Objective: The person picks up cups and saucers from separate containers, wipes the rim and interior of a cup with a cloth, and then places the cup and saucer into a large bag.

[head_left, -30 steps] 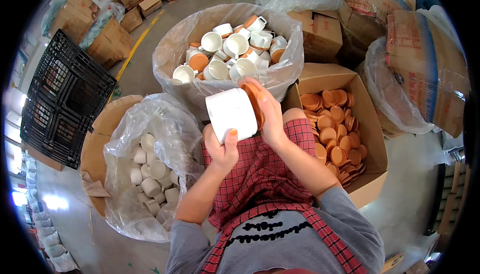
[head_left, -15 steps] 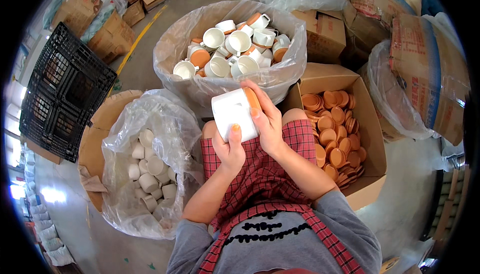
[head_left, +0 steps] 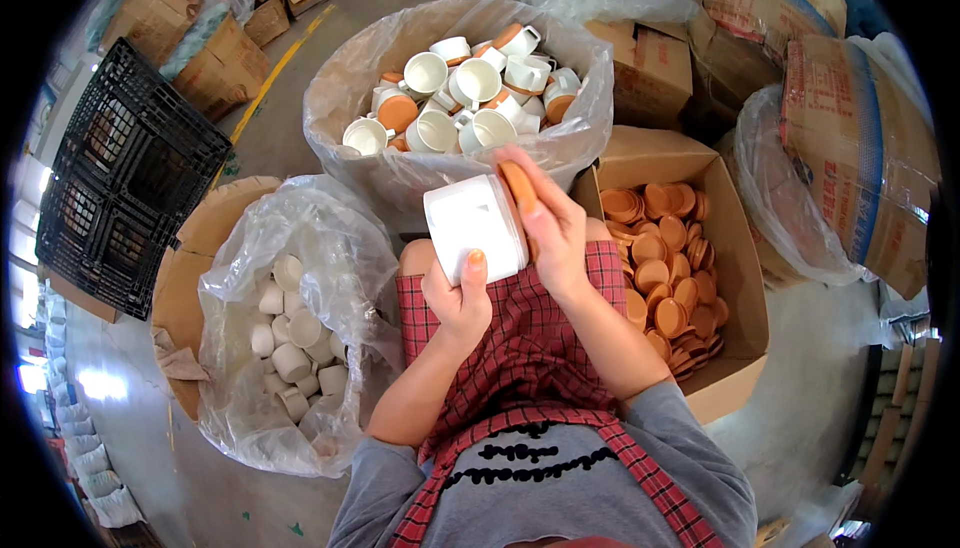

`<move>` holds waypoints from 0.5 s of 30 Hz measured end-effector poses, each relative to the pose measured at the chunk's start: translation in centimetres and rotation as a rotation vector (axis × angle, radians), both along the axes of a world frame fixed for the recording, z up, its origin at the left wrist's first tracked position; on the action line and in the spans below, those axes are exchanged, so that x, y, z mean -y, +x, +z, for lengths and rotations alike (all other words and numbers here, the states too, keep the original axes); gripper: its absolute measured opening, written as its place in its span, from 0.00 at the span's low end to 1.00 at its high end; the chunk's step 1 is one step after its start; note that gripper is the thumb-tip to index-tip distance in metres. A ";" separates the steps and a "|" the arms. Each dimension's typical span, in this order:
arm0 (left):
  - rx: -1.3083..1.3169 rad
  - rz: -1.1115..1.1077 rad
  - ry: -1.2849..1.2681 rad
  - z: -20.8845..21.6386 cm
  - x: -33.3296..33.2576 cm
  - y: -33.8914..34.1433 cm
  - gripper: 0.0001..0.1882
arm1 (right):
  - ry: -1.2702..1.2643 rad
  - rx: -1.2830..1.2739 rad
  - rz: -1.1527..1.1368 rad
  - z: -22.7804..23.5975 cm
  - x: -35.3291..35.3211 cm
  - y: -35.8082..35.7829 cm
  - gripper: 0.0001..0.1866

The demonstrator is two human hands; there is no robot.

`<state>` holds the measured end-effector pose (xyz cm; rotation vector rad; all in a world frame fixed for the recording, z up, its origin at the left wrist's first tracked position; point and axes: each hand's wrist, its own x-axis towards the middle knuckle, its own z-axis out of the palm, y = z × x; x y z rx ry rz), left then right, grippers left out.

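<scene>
A white cup (head_left: 472, 228) is held over the person's lap, just in front of a red checked apron (head_left: 520, 348). The left hand (head_left: 460, 298) grips it from below, thumb pressed on its near face. The right hand (head_left: 548, 233) pinches an orange lid (head_left: 518, 186) against the cup's right end, fingers curled over it. Beyond the hands stands a clear bag (head_left: 450, 78) of white cups, some with orange lids on. To the right, an open box (head_left: 680, 248) holds loose orange lids. To the left, another clear bag (head_left: 290, 328) in a box holds plain white cups. A black crate (head_left: 125, 178) stands further left on the floor.
</scene>
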<state>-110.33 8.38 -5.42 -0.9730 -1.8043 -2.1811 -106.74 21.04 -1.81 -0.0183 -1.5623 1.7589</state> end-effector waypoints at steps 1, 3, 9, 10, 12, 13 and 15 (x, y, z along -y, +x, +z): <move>-0.011 0.006 0.012 -0.2 -0.1 0.1 0.19 | 0.155 0.040 -0.026 -0.1 0.0 0.1 0.26; 0.019 0.012 0.033 -0.2 -0.2 0.4 0.19 | 0.139 0.036 -0.016 -0.2 0.4 0.1 0.26; 0.086 -0.009 0.092 -0.4 -0.2 0.7 0.20 | 0.164 0.023 -0.016 -0.8 1.2 0.0 0.27; 0.105 -0.008 0.108 -0.4 -0.2 0.7 0.21 | 0.159 0.026 -0.016 -0.7 1.4 0.0 0.28; 0.173 -0.049 0.141 -0.5 -0.1 0.6 0.21 | 0.154 0.031 -0.015 -0.5 1.5 0.0 0.28; 0.206 -0.071 0.160 -0.4 -0.1 0.6 0.21 | 0.256 0.026 -0.050 -0.5 1.5 0.2 0.29; 0.502 -0.086 0.263 0.9 -0.1 0.9 0.20 | 0.478 0.000 -0.131 -0.2 1.1 0.5 0.29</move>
